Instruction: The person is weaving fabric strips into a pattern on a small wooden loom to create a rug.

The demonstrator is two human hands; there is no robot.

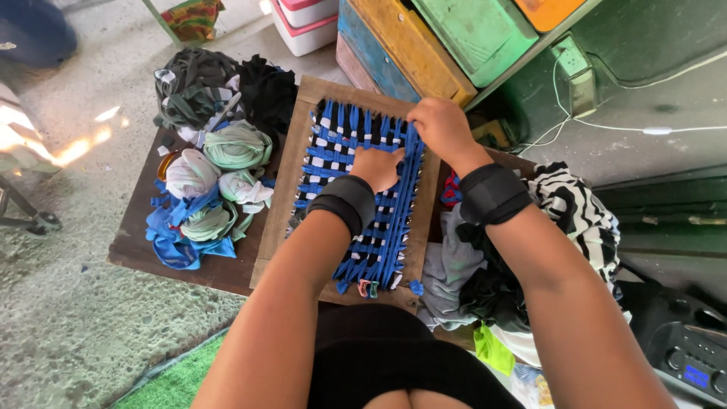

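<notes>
A square wooden frame loom (291, 163) lies on a low brown table (140, 220), strung with blue, white and black fabric strips woven into a mat (337, 140). My left hand (377, 168) rests on the middle of the weave, fingers curled down among the strips. My right hand (439, 127) is at the loom's far right edge, fingers closed on a blue strip end there. Both wrists wear black bands.
Rolled balls of pale green, white and blue cloth (216, 182) and dark rags (227, 87) are heaped left of the loom. Striped and grey cloth (568, 208) piles at the right. Coloured wooden drawers (424, 38) stand behind. A black radio (689, 352) sits at lower right.
</notes>
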